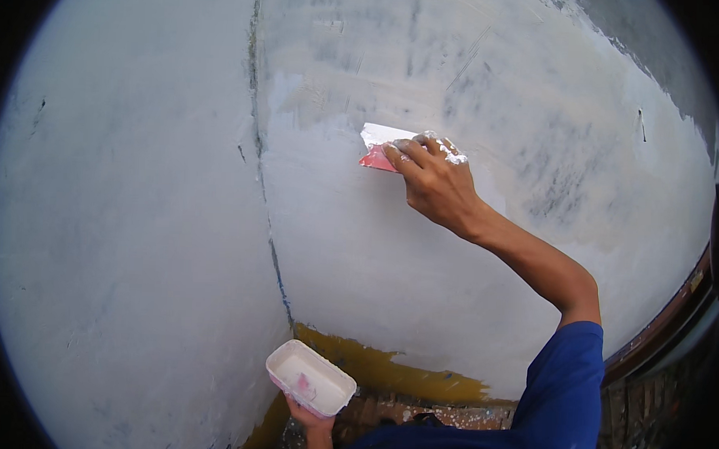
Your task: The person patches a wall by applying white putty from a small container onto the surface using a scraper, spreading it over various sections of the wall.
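My right hand (440, 180) is closed on a flat putty spreader (376, 155), reddish with white putty smeared along its upper part. The spreader lies against the wall (452, 283), a little right of the corner. White putty coats the knuckles of that hand. Low in the picture, my left hand (313, 417) grips a small rectangular plastic tub (289, 391) from beneath. Whitish residue lines the tub, with a pinkish patch at its bottom. Most of the left hand's fingers are hidden behind the tub.
A second whitish wall (138, 217) meets the first at a dark, cracked corner line (260, 158). Patchy grey marks show at upper right. A mustard-yellow band (394, 372) runs along the wall's foot. Brown wooden trim (665, 326) stands at the right edge.
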